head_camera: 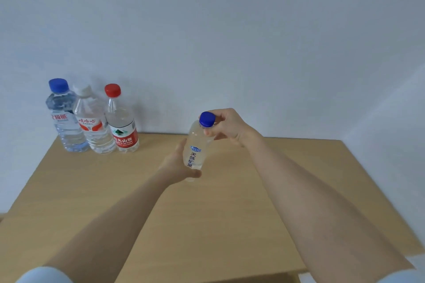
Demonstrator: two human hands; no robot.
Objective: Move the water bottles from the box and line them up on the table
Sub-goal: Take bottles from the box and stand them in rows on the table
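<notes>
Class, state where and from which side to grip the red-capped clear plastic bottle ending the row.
Grip the red-capped clear plastic bottle at its labelled mid-body, likely from the right: it stands upright, the white-capped clear bottle crowds its left, the wall sits close behind.

"天然矿泉" on held bottle (195, 156); "SPRING" on red-label bottle (124, 132)

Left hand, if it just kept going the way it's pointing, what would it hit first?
The left hand grips the held bottle, which sits right in that line. Past it, probably only the wall. The three standing bottles lie off to its left, though depth is hard to judge.
</notes>
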